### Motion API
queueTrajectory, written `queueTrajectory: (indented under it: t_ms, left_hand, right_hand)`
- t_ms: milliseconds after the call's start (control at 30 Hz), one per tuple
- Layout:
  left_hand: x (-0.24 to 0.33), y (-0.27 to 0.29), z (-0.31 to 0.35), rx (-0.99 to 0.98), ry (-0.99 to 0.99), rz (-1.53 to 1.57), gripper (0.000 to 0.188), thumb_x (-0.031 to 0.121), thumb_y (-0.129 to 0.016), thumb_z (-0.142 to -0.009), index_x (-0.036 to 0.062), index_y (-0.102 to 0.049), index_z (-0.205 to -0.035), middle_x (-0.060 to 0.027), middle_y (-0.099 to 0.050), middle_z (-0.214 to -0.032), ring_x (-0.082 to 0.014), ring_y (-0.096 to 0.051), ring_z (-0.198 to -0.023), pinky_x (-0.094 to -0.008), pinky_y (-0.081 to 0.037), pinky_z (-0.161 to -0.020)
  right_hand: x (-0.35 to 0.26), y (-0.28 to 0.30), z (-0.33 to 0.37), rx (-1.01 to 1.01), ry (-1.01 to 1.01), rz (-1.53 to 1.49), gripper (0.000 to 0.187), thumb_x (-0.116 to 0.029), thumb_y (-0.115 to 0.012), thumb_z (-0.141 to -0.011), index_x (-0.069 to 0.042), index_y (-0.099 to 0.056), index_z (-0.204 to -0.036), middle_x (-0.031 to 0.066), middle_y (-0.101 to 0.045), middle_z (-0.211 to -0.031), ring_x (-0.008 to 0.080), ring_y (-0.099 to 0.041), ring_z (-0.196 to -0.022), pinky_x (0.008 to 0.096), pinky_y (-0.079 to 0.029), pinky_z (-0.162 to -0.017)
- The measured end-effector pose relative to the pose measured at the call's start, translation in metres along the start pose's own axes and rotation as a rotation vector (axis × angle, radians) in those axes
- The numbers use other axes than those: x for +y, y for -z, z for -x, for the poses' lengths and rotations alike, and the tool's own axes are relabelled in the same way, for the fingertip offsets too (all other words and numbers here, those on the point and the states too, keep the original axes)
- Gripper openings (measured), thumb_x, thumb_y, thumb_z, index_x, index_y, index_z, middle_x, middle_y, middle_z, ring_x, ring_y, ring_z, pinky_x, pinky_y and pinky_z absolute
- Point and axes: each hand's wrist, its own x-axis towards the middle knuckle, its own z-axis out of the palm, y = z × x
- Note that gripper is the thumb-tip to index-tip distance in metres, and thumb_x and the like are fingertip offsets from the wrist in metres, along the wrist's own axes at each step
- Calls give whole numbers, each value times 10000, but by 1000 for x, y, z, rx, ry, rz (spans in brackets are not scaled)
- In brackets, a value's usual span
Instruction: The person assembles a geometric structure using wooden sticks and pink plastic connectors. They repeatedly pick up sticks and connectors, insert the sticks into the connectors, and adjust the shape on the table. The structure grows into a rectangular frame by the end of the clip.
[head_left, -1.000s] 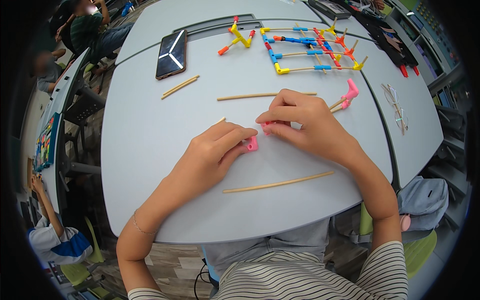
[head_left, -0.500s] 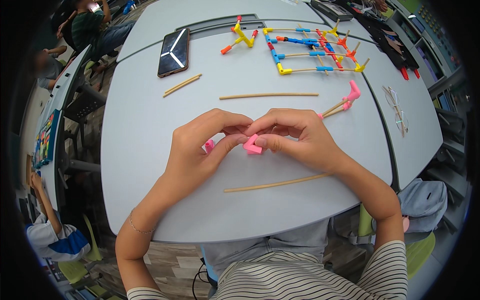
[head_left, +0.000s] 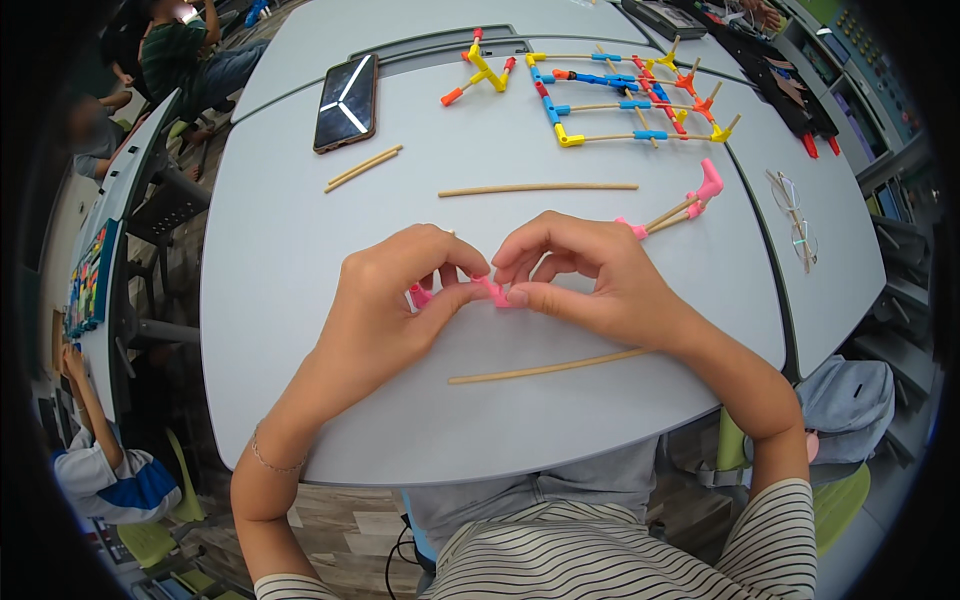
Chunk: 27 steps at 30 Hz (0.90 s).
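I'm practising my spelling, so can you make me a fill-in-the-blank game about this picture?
1. The plastic connector between the left hand and the right hand is coloured ____.
2. In the picture, the phone lies to the ____ of the colourful frame.
3. The person's shirt is patterned with dark ____.

Missing words: pink; left; stripes.

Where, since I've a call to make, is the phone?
In the head view, the phone lies upper left on the table, beyond two short sticks.
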Motion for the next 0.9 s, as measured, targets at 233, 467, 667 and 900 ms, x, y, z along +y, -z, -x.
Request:
queueTrajectory:
  t_ms: [233,467,667,900]
  left_hand:
    - [-1,0,-1,-63,-192,-265,171,-31,-763,-760,42,-692,-898,-61,-636,-838,-199,-587,-759,-318,-506,-673]
    - [-2,-3,-2,-76,-177,-190,133,12,-752,-803,35,-678,-912,-78,-636,-863,-216,-565,-828,-346,-487,-695]
    - [-11,30,-7,28,91,-322,109,111,-722,-884,10,-685,-905,-73,-643,-856,-190,-558,-787,-312,-455,-687]
    - [-26,32,-14,-197,363,-166,158,103,-745,-862,-19,-644,-854,-77,-610,-811,-157,-512,-725,-278,-439,-650]
  right_hand:
    - [15,9,1,-69,193,610,199,-106,-766,-791,-41,-662,-947,84,-617,-963,243,-621,-918,354,-515,-781]
    - [0,25,3,-41,83,781,125,-81,-709,-791,-40,-653,-895,93,-617,-966,269,-621,-943,379,-519,-801]
    - [-10,39,6,-111,-4,845,114,-68,-685,-789,-33,-646,-891,100,-616,-976,272,-620,-952,384,-515,-800]
    - [-9,39,5,-121,-29,812,109,-78,-683,-811,-18,-657,-898,109,-619,-961,274,-630,-927,375,-518,-795]
